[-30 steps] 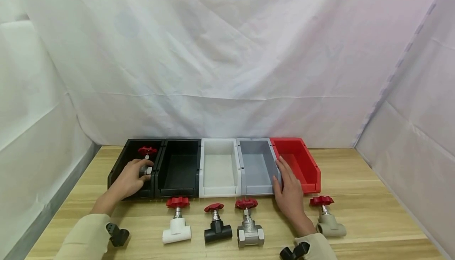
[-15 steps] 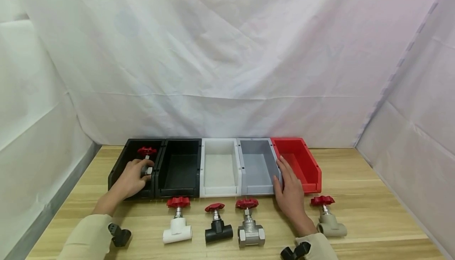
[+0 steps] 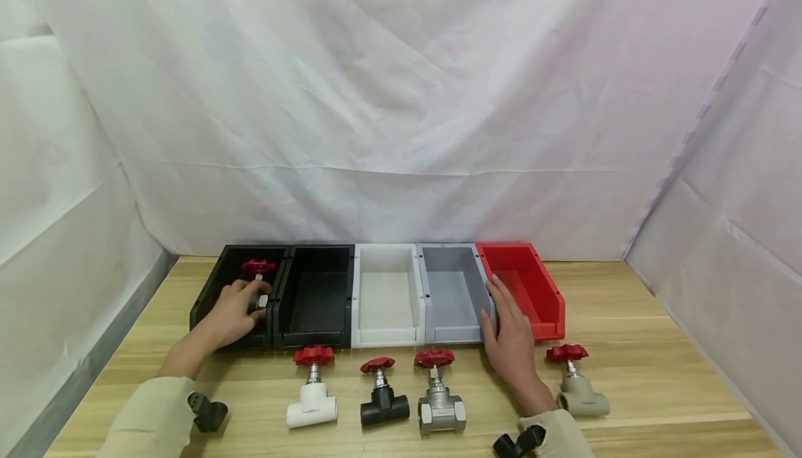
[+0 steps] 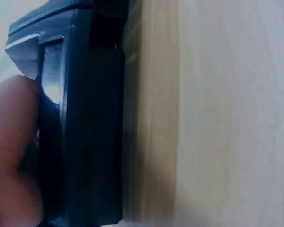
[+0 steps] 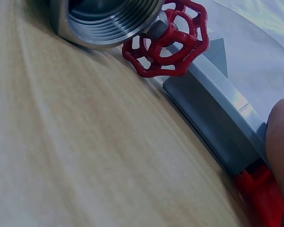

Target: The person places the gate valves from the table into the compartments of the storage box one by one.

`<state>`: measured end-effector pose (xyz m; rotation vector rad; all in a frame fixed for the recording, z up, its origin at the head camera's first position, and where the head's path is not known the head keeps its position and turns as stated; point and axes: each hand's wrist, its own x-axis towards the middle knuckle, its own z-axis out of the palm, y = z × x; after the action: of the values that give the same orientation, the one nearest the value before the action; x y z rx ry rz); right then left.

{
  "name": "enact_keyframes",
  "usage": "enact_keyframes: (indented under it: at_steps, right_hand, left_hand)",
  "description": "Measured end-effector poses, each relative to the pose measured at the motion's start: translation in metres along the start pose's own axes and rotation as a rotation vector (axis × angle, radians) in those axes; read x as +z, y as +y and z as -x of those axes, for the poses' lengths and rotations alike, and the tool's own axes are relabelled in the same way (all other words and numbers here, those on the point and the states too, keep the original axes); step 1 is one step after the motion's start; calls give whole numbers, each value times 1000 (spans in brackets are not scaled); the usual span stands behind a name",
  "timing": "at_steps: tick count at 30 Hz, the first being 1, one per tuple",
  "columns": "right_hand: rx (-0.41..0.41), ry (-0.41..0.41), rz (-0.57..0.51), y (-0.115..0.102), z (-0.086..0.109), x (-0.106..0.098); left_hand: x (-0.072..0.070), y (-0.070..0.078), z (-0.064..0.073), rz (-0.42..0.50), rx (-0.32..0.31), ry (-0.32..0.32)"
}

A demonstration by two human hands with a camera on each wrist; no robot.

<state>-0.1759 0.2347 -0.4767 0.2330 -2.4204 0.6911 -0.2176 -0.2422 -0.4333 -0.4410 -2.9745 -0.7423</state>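
My left hand (image 3: 233, 310) reaches into the leftmost black bin (image 3: 202, 298) and grips a valve by its body. The valve's red handwheel (image 3: 259, 266) points to the back of the bin, and a metal hex end (image 3: 263, 301) shows by the fingertips; the hand hides most of the rest. In the left wrist view, the thumb (image 4: 12, 123) is at the bin's dark front wall (image 4: 92, 142). My right hand (image 3: 512, 344) rests with extended fingers on the right wall of the grey bin (image 3: 457, 335), beside the red bin (image 3: 548, 330).
A second black bin (image 3: 313, 340) and a white bin (image 3: 388, 337) complete the row. In front stand a white valve (image 3: 312, 406), a black valve (image 3: 384, 408), a steel valve (image 3: 441, 411) and a beige valve (image 3: 583, 399), all with red handwheels. White cloth (image 3: 401, 96) hangs behind.
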Motion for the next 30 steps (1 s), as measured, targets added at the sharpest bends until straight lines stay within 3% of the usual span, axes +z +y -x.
enact_keyframes:
  at_steps: [5,15,22,26,30]
  right_hand:
    - [10,0,3,-1,0,0]
    - [1,5,-1,2,0,1]
    - [-4,7,-3,1,0,0]
    - [-1,3,-5,-1,-1,0]
    - [8,-5,0,-1,0,0]
  left_hand:
    - [-3,6,4,-31,1,26]
    - [-15,38,23,16,4,278]
    - [-15,59,47,69,104,429]
    - [-12,68,59,56,167,460]
    - [-8,76,71,54,203,430]
